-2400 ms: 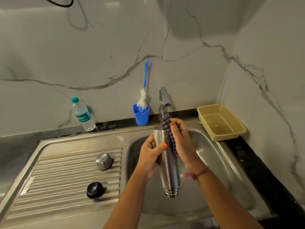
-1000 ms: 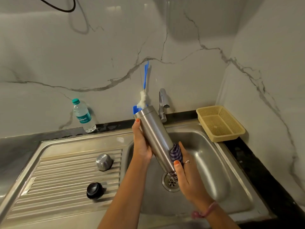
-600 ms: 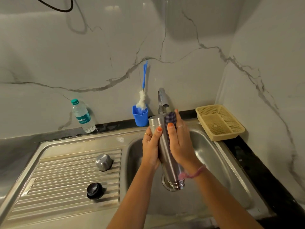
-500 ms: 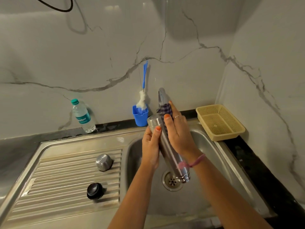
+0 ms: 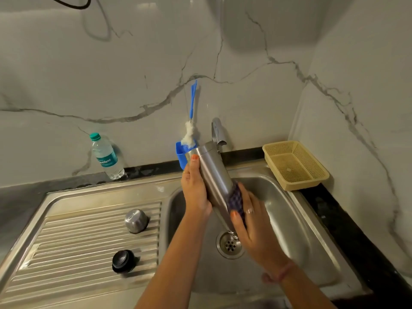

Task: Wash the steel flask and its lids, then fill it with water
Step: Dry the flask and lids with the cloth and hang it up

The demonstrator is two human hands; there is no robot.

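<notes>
The steel flask point(image 5: 215, 175) is held tilted over the sink basin point(image 5: 289, 219), one end up near the tap point(image 5: 217, 132) and the other end low above the drain point(image 5: 229, 244). My left hand point(image 5: 195, 190) grips its upper half. My right hand point(image 5: 249, 226) presses a dark checked scrubbing cloth point(image 5: 236, 200) around the flask's lower part. Two lids lie on the ribbed drainboard point(image 5: 78, 241): a steel cap point(image 5: 136, 220) and a black stopper point(image 5: 123, 261). No water is visible at the tap.
A blue cup point(image 5: 181, 155) with a bottle brush point(image 5: 190, 130) stands behind the sink. A plastic water bottle point(image 5: 106, 157) stands at the back left by the marble wall. A beige mesh basket point(image 5: 296, 166) sits at the back right corner.
My right hand with the cloth has slid from the flask's upper end down to its lower end. The flask's top has tilted further left.
</notes>
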